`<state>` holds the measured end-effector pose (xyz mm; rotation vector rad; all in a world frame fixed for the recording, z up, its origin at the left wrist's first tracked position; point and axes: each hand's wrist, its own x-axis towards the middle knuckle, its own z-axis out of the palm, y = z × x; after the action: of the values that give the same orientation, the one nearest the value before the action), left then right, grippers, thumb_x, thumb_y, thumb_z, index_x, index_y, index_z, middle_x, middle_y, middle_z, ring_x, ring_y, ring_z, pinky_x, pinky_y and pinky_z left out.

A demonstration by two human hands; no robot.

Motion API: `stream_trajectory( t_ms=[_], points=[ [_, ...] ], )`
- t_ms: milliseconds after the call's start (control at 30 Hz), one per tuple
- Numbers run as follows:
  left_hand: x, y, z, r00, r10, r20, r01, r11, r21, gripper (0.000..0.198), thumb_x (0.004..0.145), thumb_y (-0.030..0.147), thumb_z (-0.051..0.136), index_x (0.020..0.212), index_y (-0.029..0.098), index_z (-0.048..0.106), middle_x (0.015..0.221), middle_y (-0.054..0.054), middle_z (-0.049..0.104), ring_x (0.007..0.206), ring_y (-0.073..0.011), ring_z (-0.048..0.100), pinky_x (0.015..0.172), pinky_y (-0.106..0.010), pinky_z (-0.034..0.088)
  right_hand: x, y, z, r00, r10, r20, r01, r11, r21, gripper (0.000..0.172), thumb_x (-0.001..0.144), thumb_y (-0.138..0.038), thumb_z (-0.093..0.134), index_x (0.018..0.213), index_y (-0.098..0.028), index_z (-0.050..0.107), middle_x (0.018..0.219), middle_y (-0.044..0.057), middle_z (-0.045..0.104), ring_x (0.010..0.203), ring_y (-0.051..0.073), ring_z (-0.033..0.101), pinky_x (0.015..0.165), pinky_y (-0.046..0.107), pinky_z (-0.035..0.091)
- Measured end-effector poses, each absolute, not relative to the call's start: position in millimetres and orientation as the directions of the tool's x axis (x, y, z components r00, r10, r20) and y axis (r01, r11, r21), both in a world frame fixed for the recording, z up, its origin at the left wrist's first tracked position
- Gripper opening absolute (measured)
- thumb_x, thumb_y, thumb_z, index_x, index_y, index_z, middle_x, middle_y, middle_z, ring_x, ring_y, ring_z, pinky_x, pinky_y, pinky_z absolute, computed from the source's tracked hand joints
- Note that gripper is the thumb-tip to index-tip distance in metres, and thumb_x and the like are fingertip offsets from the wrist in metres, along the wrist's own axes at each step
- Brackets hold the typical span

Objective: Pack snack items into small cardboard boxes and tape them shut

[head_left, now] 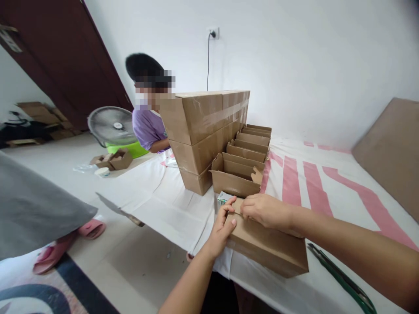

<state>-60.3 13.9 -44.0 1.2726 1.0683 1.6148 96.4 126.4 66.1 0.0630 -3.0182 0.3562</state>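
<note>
A long brown cardboard box (266,248) lies on the white cloth close in front of me. My left hand (222,229) grips its left end, thumb on top and fingers at the far side. With its fingers bent together, my right hand (265,210) presses on the top flap seam near that same end. Behind my left fingers is a small silver-and-green printed pack (225,197). Just beyond stands an open-topped cardboard box (236,181), with a loose flap sticking up inside. A long green-handled cutter-like tool (342,277) rests under my right forearm.
Taped cartons (203,131) are stacked on the table, beside a row of open boxes (252,140). A knife (119,209) lies at the table's left edge. Behind the cartons is a person in purple (147,126), near a fan (111,125). A large brown board (393,157) stands right.
</note>
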Motion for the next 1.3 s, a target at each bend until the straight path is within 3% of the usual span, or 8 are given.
stream_trajectory(
  t_ms=[267, 400, 500, 667, 833, 933, 1100, 1300],
  points=[
    [-61, 15, -44, -0.185, 0.945, 0.269, -0.120, -0.293, 0.949, 0.029, 0.084, 0.046, 0.061, 0.100, 0.024, 0.049, 0.154, -0.011, 0.036, 0.142, -0.0324, 0.029, 0.112, -0.051, 0.022, 175, 111, 70, -0.856, 0.466, 0.225, 0.266, 0.769, -0.581, 0.012, 0.089, -0.017, 0.044, 0.086, -0.020, 0.055, 0.086, 0.006, 0.064, 0.076, 0.016, 0.058, 0.070, 0.029, 0.049],
    [-60, 16, -46, -0.187, 0.945, 0.267, -0.107, -0.289, 0.951, 0.029, 0.085, 0.045, 0.060, 0.102, 0.025, 0.049, 0.155, -0.011, 0.035, 0.143, -0.0316, 0.028, 0.112, -0.051, 0.021, 235, 90, 53, -0.675, 0.726, 0.130, 0.406, 0.514, -0.756, 0.010, 0.088, -0.026, 0.045, 0.082, -0.021, 0.052, 0.077, 0.002, 0.059, 0.069, 0.015, 0.055, 0.062, 0.027, 0.047],
    [-58, 15, -47, -0.207, 0.940, 0.273, -0.085, -0.295, 0.952, 0.031, 0.084, 0.047, 0.061, 0.103, 0.024, 0.049, 0.155, -0.012, 0.035, 0.143, -0.0322, 0.028, 0.112, -0.051, 0.022, 270, 58, 24, -0.615, 0.789, -0.013, 0.478, 0.359, -0.801, 0.008, 0.083, -0.025, 0.047, 0.077, -0.021, 0.051, 0.072, 0.000, 0.056, 0.066, 0.015, 0.053, 0.061, 0.027, 0.045],
    [-56, 13, -46, -0.222, 0.937, 0.269, -0.056, -0.288, 0.956, 0.030, 0.085, 0.046, 0.060, 0.103, 0.024, 0.049, 0.156, -0.011, 0.033, 0.145, -0.0314, 0.025, 0.114, -0.051, 0.019, 294, -9, -35, -0.570, 0.757, -0.320, 0.720, 0.272, -0.638, 0.009, 0.068, -0.012, 0.052, 0.070, -0.021, 0.054, 0.069, -0.001, 0.062, 0.065, 0.016, 0.056, 0.060, 0.025, 0.042],
    [-55, 12, -46, -0.237, 0.935, 0.263, -0.036, -0.279, 0.960, 0.026, 0.087, 0.044, 0.059, 0.103, 0.025, 0.049, 0.156, -0.010, 0.034, 0.146, -0.0304, 0.024, 0.115, -0.053, 0.016, 311, -35, -66, -0.510, 0.806, -0.301, 0.824, 0.357, -0.441, 0.015, 0.076, -0.012, 0.047, 0.072, -0.022, 0.057, 0.078, 0.004, 0.068, 0.072, 0.021, 0.062, 0.067, 0.030, 0.044],
    [-54, 12, -46, -0.248, 0.933, 0.260, -0.037, -0.278, 0.960, 0.028, 0.086, 0.044, 0.060, 0.104, 0.025, 0.049, 0.156, -0.011, 0.034, 0.145, -0.0312, 0.026, 0.115, -0.054, 0.018, 322, -33, -74, -0.458, 0.843, -0.282, 0.840, 0.307, -0.447, 0.013, 0.078, -0.015, 0.048, 0.073, -0.024, 0.056, 0.079, 0.003, 0.069, 0.073, 0.021, 0.064, 0.068, 0.030, 0.045],
    [-53, 10, -42, -0.274, 0.917, 0.289, -0.004, -0.302, 0.953, 0.050, 0.085, 0.048, 0.061, 0.127, 0.027, 0.043, 0.156, -0.010, 0.032, 0.143, -0.0289, 0.029, 0.115, -0.049, 0.023, 331, -28, -76, -0.348, 0.900, -0.264, 0.877, 0.213, -0.431, 0.009, 0.071, -0.021, 0.060, 0.073, -0.025, 0.053, 0.075, 0.001, 0.068, 0.070, 0.023, 0.063, 0.066, 0.032, 0.045],
    [-66, -4, -25, -0.150, 0.926, 0.346, 0.263, -0.300, 0.917, 0.031, 0.084, 0.042, 0.064, 0.109, 0.023, 0.062, 0.142, -0.012, 0.043, 0.138, -0.0352, 0.033, 0.114, -0.053, 0.024, 332, -21, -70, -0.443, 0.854, -0.272, 0.833, 0.281, -0.476, 0.026, 0.091, -0.027, 0.038, 0.072, -0.024, 0.055, 0.075, 0.004, 0.067, 0.071, 0.022, 0.064, 0.067, 0.033, 0.047]
  ],
)
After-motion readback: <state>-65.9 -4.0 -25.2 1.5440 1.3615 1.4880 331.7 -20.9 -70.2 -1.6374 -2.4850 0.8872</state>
